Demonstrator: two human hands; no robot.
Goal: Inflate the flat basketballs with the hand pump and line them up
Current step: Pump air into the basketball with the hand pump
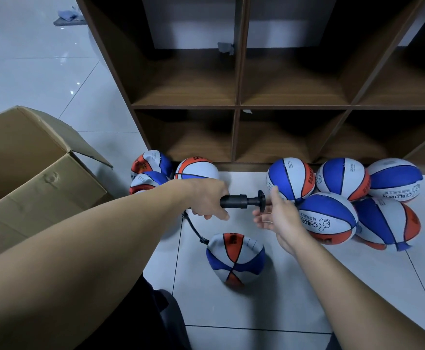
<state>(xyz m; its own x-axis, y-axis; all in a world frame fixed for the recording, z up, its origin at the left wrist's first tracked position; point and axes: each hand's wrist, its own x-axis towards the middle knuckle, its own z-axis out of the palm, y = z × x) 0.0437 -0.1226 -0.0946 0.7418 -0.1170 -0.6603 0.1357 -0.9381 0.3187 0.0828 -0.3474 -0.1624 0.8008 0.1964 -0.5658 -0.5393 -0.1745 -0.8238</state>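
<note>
Pale tiled floor (pixel 257 311), a dark wooden cubby shelf (pixel 236 104) standing on it ahead, an open cardboard box (pixel 29 173) at the left. I record five inflated basketballs (pixel 327 218) crowded together at the shelf's foot on the right, not in a clean row. More balls (pixel 151 170) sit at the left by the box; some look under-filled.

The flat ball (pixel 235 261) lies on the floor in front of me, creased and sagging, with the black hose (pixel 193 228) joined at its upper left. My left hand (pixel 209 198) grasps the barrel of the hand pump (pixel 234 202), held roughly level above the floor. My right hand (pixel 273 213) is released, fingers spread, just beside the plunger handle (pixel 261 200); I cannot tell whether it touches it.

Assessment: inflation of this ball is in hand. Next, the right hand must close on the handle and stroke, the left steadying the barrel so the hose stays seated.
</note>
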